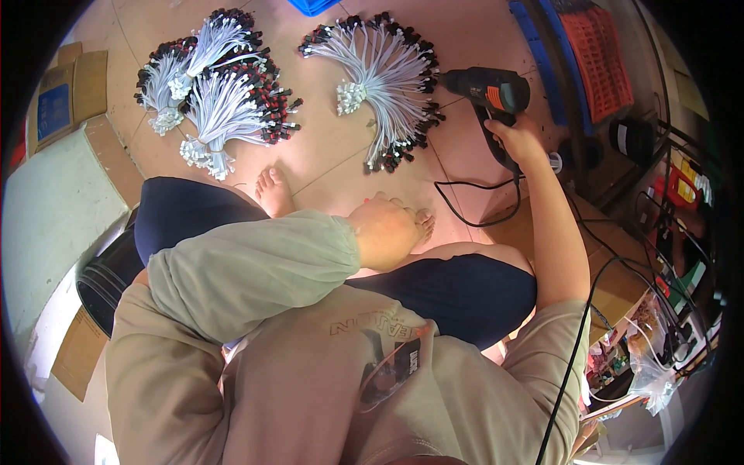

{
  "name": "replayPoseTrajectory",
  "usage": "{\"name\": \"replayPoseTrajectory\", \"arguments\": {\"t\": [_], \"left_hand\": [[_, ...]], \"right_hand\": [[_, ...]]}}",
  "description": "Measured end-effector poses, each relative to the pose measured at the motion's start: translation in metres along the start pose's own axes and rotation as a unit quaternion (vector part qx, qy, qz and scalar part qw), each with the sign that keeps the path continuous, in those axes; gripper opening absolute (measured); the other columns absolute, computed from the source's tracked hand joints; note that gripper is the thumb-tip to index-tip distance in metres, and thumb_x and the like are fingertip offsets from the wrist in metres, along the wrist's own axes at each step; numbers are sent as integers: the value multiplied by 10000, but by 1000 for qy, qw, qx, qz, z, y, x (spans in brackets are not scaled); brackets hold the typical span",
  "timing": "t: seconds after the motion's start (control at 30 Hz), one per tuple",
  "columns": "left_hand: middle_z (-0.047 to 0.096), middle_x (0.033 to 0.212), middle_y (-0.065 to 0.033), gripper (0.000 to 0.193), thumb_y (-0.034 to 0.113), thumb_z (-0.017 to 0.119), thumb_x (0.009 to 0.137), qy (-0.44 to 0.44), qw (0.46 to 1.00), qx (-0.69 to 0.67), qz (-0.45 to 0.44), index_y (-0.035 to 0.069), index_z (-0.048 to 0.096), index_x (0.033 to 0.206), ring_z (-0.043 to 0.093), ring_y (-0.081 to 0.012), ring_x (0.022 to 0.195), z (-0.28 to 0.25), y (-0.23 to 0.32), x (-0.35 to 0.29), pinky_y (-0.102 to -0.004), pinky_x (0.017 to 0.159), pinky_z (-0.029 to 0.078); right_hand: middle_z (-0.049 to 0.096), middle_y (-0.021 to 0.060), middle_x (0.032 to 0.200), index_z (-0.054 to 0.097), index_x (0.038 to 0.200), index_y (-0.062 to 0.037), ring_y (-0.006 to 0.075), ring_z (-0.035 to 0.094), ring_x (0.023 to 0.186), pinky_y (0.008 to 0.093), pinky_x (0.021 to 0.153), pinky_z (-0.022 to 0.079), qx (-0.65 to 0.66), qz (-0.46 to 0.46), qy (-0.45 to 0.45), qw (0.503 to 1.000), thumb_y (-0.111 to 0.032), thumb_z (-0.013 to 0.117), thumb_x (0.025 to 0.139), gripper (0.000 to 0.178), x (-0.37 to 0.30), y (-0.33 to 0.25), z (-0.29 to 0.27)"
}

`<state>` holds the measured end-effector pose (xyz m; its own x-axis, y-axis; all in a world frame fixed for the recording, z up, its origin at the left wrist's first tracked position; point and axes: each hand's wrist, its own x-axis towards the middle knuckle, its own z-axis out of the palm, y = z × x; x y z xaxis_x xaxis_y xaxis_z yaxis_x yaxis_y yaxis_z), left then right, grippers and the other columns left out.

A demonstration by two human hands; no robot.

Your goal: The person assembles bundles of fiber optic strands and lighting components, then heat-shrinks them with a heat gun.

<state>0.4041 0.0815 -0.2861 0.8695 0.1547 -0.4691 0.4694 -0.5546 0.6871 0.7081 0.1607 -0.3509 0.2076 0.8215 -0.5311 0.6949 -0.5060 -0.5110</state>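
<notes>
My right hand point(515, 139) is wrapped round the handle of a black heat gun point(496, 89) with orange vents. The gun's nozzle points left at the edge of a fanned bundle of white cables point(387, 77) on the floor. White connectors are gathered at the bundle's near-left end, while black ends with bits of red spread round its outer rim. Over my bent leg, close to my foot, lies my left hand point(386, 232), back upward. Its fingers point away from me and are mostly hidden, so whether they hold anything cannot be made out.
More white cable bundles point(225, 108) are heaped at the far left. From the gun a black cord point(484, 223) loops across the floor to the right. Blue and orange crates point(593, 66) stand far right, beside a cluttered rack point(674, 232). A cardboard box point(89, 89) sits at left.
</notes>
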Motion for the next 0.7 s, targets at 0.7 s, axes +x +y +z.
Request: {"name": "replayPoseTrajectory", "arguments": {"t": [0.7], "left_hand": [[654, 1023, -95, 745, 193, 658, 824, 30, 998, 39, 33, 71, 356, 1494, 625, -286, 959, 5, 5, -3, -409, 839, 458]], "right_hand": [[669, 120, 715, 667, 969, 23, 233, 665, 683, 363, 696, 517, -81, -8, -68, 994, -268, 734, 772, 358, -52, 14, -2]]}}
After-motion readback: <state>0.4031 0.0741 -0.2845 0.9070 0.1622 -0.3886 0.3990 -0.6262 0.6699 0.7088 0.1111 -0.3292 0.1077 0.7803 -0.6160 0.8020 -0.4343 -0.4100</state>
